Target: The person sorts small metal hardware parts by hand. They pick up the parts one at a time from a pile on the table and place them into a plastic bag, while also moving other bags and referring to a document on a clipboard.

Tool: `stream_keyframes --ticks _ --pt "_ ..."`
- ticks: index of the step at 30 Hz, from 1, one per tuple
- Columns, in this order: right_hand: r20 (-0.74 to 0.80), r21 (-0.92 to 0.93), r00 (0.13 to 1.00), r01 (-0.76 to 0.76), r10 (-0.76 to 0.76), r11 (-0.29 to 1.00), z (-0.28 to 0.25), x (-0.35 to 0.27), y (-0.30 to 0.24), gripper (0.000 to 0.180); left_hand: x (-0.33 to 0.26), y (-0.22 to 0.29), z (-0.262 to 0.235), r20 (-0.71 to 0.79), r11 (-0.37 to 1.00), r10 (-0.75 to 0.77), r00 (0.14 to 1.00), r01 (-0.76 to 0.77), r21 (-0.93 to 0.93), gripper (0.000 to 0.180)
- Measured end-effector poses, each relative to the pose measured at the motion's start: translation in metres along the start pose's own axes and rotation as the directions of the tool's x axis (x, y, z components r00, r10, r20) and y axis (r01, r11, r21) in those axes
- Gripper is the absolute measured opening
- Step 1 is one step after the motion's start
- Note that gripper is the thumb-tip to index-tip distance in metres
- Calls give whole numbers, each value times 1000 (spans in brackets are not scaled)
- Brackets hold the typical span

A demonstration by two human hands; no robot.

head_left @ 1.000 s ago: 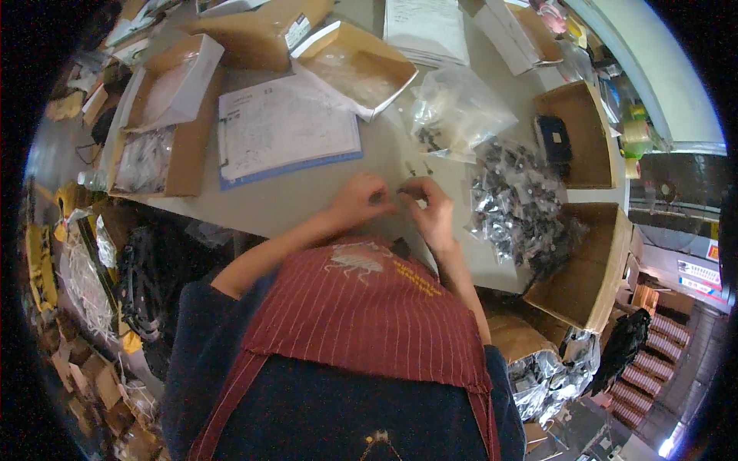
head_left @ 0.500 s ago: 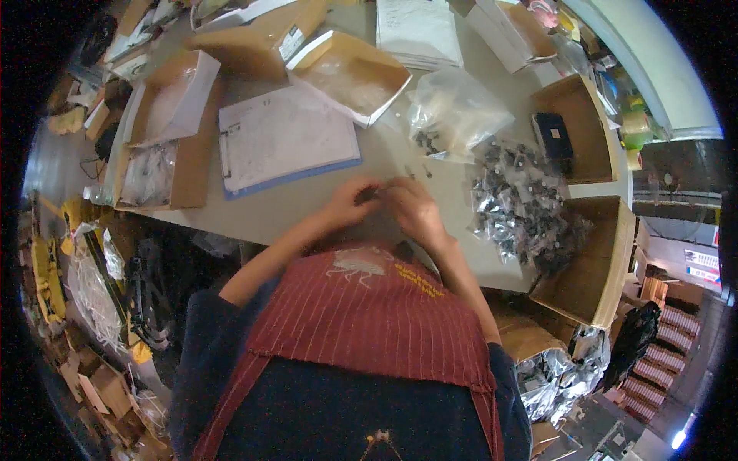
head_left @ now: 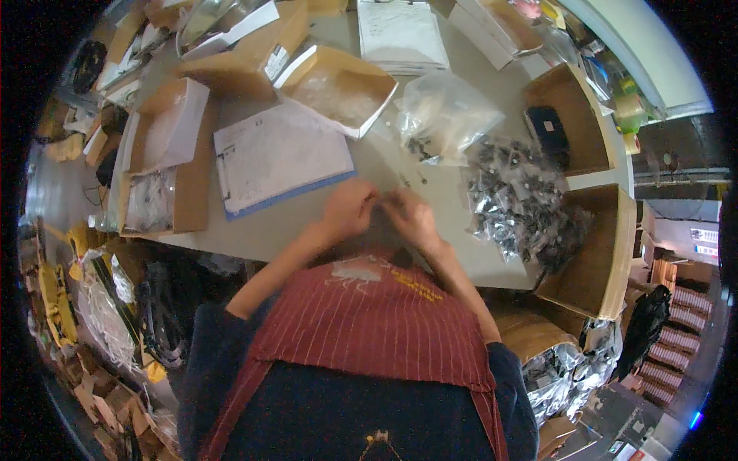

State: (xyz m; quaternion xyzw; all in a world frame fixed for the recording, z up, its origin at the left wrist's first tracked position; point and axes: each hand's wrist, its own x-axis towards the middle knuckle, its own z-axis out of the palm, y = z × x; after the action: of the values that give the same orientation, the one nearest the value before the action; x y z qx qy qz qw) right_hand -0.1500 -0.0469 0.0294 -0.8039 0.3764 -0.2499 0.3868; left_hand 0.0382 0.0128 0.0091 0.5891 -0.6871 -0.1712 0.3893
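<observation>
Just above the near table edge, in front of my apron, my left hand [head_left: 351,209] and my right hand [head_left: 411,218] are close together with fingers curled in. Each pinches at something between them, too small and blurred to make out. To the right lies a heap of small clear packets with dark parts [head_left: 511,196]. Beyond my right hand a larger clear plastic bag [head_left: 450,111] rests on the table, with a few dark pieces at its mouth. One or two tiny loose parts [head_left: 422,176] lie nearer that hand.
A blue clipboard with paper [head_left: 284,150] lies left of centre. Behind it stands a white-edged open box [head_left: 338,84] of clear bags. Cartons holding bags [head_left: 188,180] line the left. Open cartons [head_left: 596,257] border the right; a dark flat object [head_left: 547,129] sits in one.
My hands have drawn slightly apart, the left turning so its back faces up more. The head view has shifted a little; the things on the table lie as before.
</observation>
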Motion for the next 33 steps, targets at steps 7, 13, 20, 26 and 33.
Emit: stream_keyframes --ticks 7,13,20,26,33 --pt "-68 8 996 64 -63 998 -4 -1 0 15 23 22 -13 37 992 124 992 -123 -38 15" --pt "-157 162 988 19 7 987 -35 3 -11 9 62 27 -14 19 991 101 995 -99 -87 10" --pt "-578 706 675 132 459 695 -100 -9 11 9 164 -54 -46 -183 928 -92 979 150 340 19" --pt "-498 609 752 -51 432 791 -109 -2 7 12 189 -164 -98 56 708 -187 981 95 700 24" --pt "-215 -331 972 14 -90 944 -33 18 36 37 204 -139 -98 160 644 -402 901 154 749 22"
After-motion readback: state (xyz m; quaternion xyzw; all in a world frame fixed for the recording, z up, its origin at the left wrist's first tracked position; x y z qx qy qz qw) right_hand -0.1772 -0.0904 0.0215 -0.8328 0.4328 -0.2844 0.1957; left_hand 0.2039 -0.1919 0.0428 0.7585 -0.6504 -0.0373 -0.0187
